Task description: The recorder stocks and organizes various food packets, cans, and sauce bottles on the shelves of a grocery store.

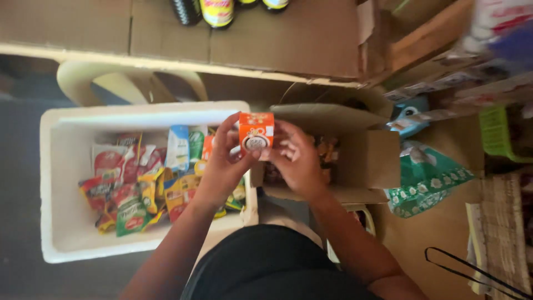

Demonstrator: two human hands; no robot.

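1. While held up between both hands, small orange carton (pixel 256 133) poised over the gap between white foam box (pixel 61 166) and open cardboard box (pixel 369 161), printed face turned to the camera.
2. Left hand (pixel 222 166) curled about the carton's left side and bottom corner, thumb and fingers closed on it; right hand (pixel 297 161) half-closed at the carton's right edge, fingertips touching it, grip shared.
3. Best handled, by the look of it, with both thumbs kept low on the carton and the light pack squeezed gently, so thin card does not buckle and the face stays readable.
4. Left of the carton, foam box part-filled with a loose heap of bright snack sachets (pixel 139 189) in red, yellow, green and blue.
5. Right of the carton, cardboard box with flaps up, dark packets just visible inside; contents otherwise hidden by the right hand.
6. Further right of the carton, green patterned plastic pack (pixel 425 178) lying on the brown floor, black cord (pixel 466 272) looped nearby.
7. Beyond the carton, pale plastic chair back (pixel 83 83), then flat cardboard sheet (pixel 277 39) bearing dark bottles (pixel 216 11) at the far edge; cluttered shelving blurred at far right.
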